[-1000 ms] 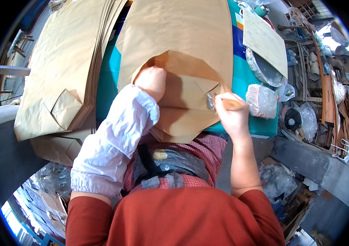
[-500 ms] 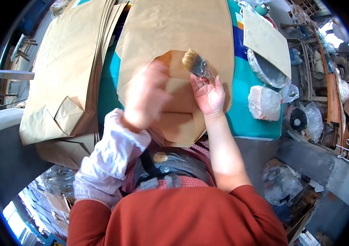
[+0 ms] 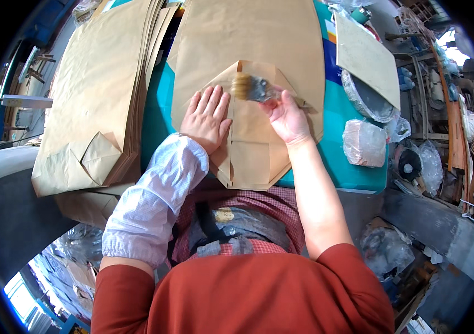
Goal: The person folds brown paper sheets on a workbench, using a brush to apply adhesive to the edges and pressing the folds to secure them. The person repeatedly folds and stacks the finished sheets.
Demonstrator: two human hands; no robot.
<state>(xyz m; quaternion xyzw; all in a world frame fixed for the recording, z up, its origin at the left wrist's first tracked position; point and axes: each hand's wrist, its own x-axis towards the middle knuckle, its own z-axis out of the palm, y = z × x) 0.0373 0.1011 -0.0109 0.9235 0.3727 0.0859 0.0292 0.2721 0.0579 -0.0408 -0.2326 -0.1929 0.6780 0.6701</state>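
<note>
In front of me lies a large brown paper bag [image 3: 248, 33], its near end folded into a pointed, many-sided bottom with a flap [image 3: 251, 161]. My left hand [image 3: 207, 119] rests flat on the left side of that folded end, fingers stretched out and nothing in them. A glue brush [image 3: 253, 88] with pale yellowish bristles and a smeared dark ferrule is gripped in my right hand [image 3: 288, 118]. Its bristles point left, over the middle of the folded end, slightly blurred. I cannot tell whether they touch the paper.
A stack of similar brown bags [image 3: 92, 94] lies to the left. On the teal table cover [image 3: 354, 178] at right are a round basin [image 3: 366, 100], a pale board [image 3: 366, 61] partly over it, and a plastic-wrapped block [image 3: 364, 143]. Wood strips [image 3: 454, 133] stand farther right.
My left hand has come down flat on the folded paper. The brush has swung to point left, and the bag's near end now shows more folded toward the middle.
</note>
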